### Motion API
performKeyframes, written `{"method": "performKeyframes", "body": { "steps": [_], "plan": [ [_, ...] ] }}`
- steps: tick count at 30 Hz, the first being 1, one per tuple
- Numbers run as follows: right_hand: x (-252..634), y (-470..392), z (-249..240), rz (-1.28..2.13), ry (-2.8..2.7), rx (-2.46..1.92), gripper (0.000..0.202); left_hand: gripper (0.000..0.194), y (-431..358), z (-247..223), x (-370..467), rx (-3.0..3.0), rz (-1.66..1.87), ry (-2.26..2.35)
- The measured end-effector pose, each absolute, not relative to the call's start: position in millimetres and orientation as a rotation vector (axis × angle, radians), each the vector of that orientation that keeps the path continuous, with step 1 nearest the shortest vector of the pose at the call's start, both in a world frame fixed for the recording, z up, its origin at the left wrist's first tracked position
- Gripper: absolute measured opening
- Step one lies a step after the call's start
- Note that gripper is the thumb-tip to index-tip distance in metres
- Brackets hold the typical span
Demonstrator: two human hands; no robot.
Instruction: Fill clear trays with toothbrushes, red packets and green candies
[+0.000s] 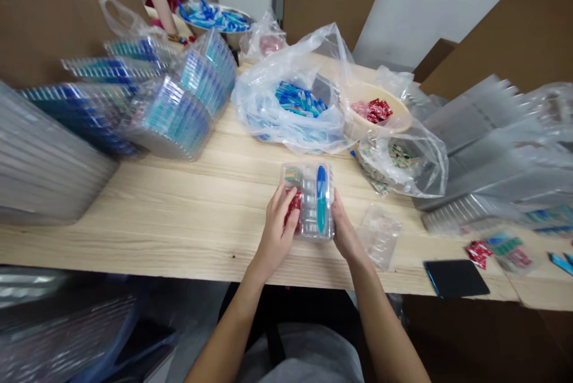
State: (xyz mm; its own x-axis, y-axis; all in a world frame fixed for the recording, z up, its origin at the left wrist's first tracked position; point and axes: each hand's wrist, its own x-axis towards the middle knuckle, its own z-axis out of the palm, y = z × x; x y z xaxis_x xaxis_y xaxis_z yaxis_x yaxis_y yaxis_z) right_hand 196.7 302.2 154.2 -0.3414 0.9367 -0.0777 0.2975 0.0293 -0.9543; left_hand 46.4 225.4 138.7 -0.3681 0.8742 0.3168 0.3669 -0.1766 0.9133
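Observation:
A clear plastic blister tray (310,229) lies on the wooden table in front of me. In its right slot is a blue and teal pen (321,199). A small green and orange packet (292,174) sits in the top left compartment, and a red packet (293,201) lies below it. My left hand (278,225) rests over the tray's left side, fingers outstretched and slightly apart on the red packet. Along the right edge, my right hand (345,231) grips the tray, its fingertips partly hidden. The middle compartments show no contents.
Behind the tray stand a plastic bag of blue pens (299,99), a cream bowl with red packets (403,105) and a bag of small packets (403,156). Stacked filled trays (174,114) are at left, clear trays (483,138) at right. A black flat object (456,278) lies near the front edge.

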Motion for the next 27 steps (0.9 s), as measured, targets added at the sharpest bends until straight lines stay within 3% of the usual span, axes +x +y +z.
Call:
{"method": "performKeyframes", "body": {
  "steps": [8, 15, 21, 27],
  "plan": [
    [160, 273, 158, 1.613, -1.585, -1.254, 0.121, 0.059, 198, 133, 11, 0.969, 1.570, 1.607],
    [106, 211, 140, 1.850, -1.586, -0.956, 0.102, 0.053, 141, 169, -84, 1.141, 1.264, 2.343],
    [71, 180, 153, 2.428, -0.945, -0.936, 0.129, 0.069, 142, 228, -128, 1.259, 0.868, 2.141],
    [39, 196, 156, 2.554, -1.047, -0.981, 0.113, 0.067, 154, 220, -131, 1.231, 0.780, 2.415]
  ]
}}
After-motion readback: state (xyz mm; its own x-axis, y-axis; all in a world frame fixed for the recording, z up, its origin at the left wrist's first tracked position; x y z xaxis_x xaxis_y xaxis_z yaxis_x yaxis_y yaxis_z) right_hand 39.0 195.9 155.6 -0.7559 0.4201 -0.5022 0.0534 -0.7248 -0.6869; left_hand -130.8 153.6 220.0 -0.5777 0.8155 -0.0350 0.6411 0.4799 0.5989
